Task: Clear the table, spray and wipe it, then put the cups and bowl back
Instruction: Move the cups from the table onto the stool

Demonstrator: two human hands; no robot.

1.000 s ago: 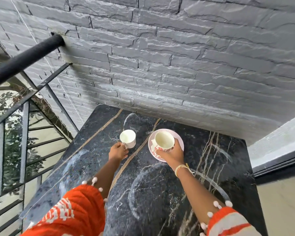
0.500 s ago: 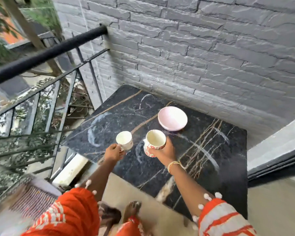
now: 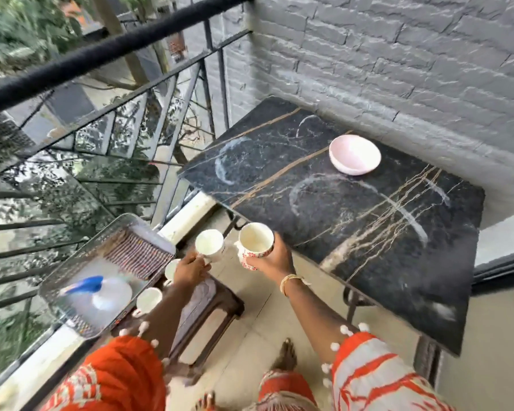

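My left hand (image 3: pixel 190 269) pinches a small white cup (image 3: pixel 209 244) by its handle, held in the air left of the table. A larger cup with a red flower pattern (image 3: pixel 255 243) sits in the grip of my right hand (image 3: pixel 269 259), just off the table's near left edge. On the black marble table (image 3: pixel 368 232), near the wall, stands a pink bowl (image 3: pixel 354 158). Two more white cups (image 3: pixel 149 299) (image 3: pixel 171 269) rest on a brown stool (image 3: pixel 202 304) below my left hand.
A metal mesh tray (image 3: pixel 80 310) left of the stool carries a striped cloth (image 3: pixel 140 256) and a blurred white bottle with a blue top (image 3: pixel 101 290). A black railing (image 3: pixel 101 54) runs along the left. A grey brick wall (image 3: pixel 398 54) backs the table. My bare feet stand on the floor tiles.
Both hands have lifted the two cups off the table and carried them left and toward me. The view has swung left, and the stool and tray have come into sight.
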